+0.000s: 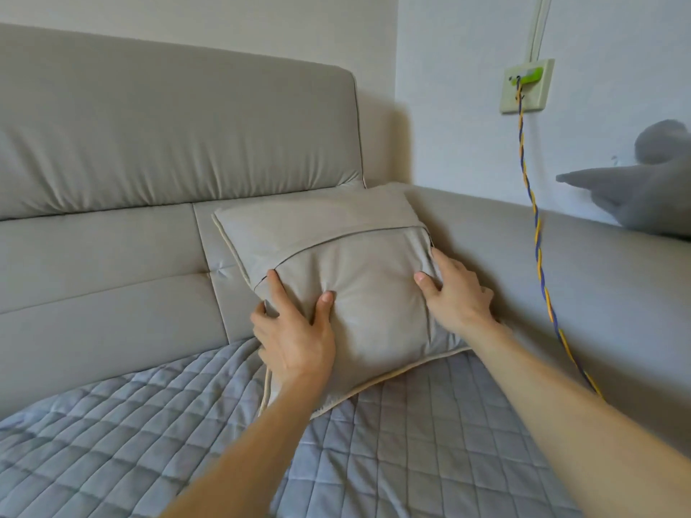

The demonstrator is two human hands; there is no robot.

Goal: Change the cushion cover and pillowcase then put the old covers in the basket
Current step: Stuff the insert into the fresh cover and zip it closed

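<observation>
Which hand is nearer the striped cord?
The right hand, gripping the cushion at the edge nearest the cord; the left hand holds the opposite edge.

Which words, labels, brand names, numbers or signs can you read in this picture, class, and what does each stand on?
None can be read.
The cushion and quilted cover carry no print.
The wall socket plate and its green plug show no legible marking; any there is too small to tell.

Grey padded headboard (168, 136), blue quilted blanket (149, 443), wall socket (541, 93) with twisted yellow-blue cord (538, 237), grey plush toy (650, 192)
</observation>
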